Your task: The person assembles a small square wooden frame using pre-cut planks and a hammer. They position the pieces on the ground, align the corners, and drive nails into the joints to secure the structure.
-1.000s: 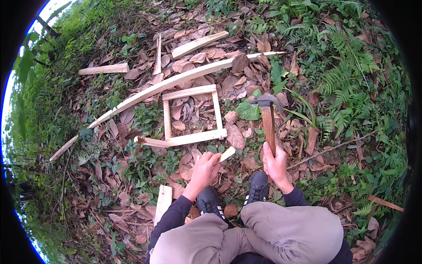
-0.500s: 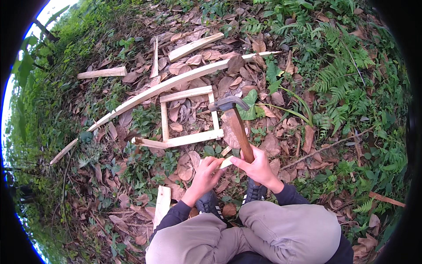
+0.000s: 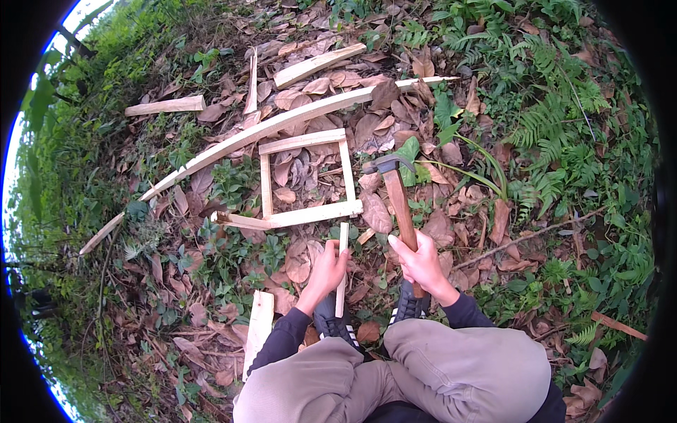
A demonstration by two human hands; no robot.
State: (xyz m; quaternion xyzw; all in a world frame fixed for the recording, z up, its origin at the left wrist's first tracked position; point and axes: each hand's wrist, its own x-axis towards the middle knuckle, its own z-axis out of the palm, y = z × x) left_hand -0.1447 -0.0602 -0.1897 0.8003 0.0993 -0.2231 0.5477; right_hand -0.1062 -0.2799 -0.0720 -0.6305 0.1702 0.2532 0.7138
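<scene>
Pale wood fills my left hand (image 3: 326, 273): its fingers are closed around a slim, straight wooden strip (image 3: 341, 289), held lengthwise over the left shoe, with its far end near the lower bar of a square pale-wood frame (image 3: 314, 213). Half a second ago I had that strip slanted toward my right, its end at my right hand (image 3: 420, 264); now it points away from me and the hands are apart. My right hand grasps a claw hammer with a brown wooden handle (image 3: 399, 202), whose dark metal head has swung off the frame's right side to hang beside it.

Between strip and hammer I see a small yellowish wood chip (image 3: 366, 236) on the leaf litter. Past the frame, a long, bowed pale lath (image 3: 282, 121) bars the far side, with a short, thick pale billet (image 3: 321, 65) beyond it. A broad pale plank (image 3: 259, 328) lies beside my left forearm.

Dark shoes with white stripes (image 3: 409, 303) and grey-beige trousers (image 3: 465, 359) bound my near edge. Rightward, brown leaves spread toward green ferns (image 3: 539, 130), crossed by a thin brown stick (image 3: 522, 240).
</scene>
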